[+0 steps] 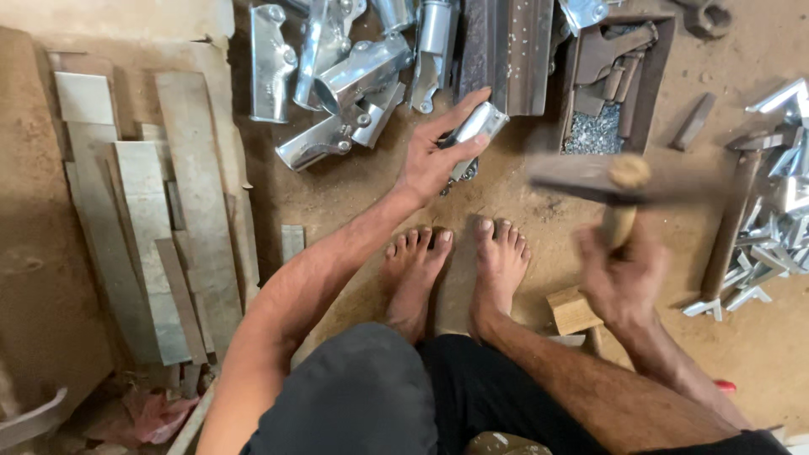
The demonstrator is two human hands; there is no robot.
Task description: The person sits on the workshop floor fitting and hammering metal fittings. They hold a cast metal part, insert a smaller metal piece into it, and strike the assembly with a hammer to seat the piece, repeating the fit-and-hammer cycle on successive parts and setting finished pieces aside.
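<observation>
Down on the sandy floor, flat metal strips lie left. Nearby, shiny brackets pile up. Right hand clenches a blurred hammer; left hand grasps a small shiny metal piece beyond bare toes.

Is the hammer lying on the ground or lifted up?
Lifted up. The right hand grips the hammer by its wooden handle, head blurred above the floor.

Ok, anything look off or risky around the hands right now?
One thing stands out: the hammer in the right hand is blurred with motion, close above the bare feet. The left hand holds a shiny metal bracket on the dirt floor. More brackets lie in a loose heap behind.
</observation>
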